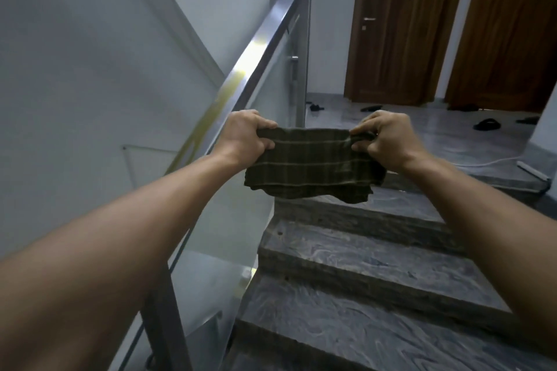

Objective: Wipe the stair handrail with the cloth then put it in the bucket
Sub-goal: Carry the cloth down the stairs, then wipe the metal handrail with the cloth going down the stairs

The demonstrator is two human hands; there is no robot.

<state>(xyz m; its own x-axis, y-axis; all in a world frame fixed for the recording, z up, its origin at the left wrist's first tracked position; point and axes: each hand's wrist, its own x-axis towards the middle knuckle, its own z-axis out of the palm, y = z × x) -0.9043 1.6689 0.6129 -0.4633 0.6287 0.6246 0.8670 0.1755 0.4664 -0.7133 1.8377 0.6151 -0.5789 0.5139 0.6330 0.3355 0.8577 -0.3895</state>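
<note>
While the cloth (310, 164) is held stretched in mid-air between the left hand (245, 137) and the right hand (387, 138), each grip closed on one upper corner, it hangs just right of the handrail (265, 42) without touching it. Judged from this, wiping is not under way, and the bucket step remains; no bucket is in view. Count: one cloth, one handrail, two hands, two wooden doors (398, 24), three or so stair treads (376, 265).
</note>
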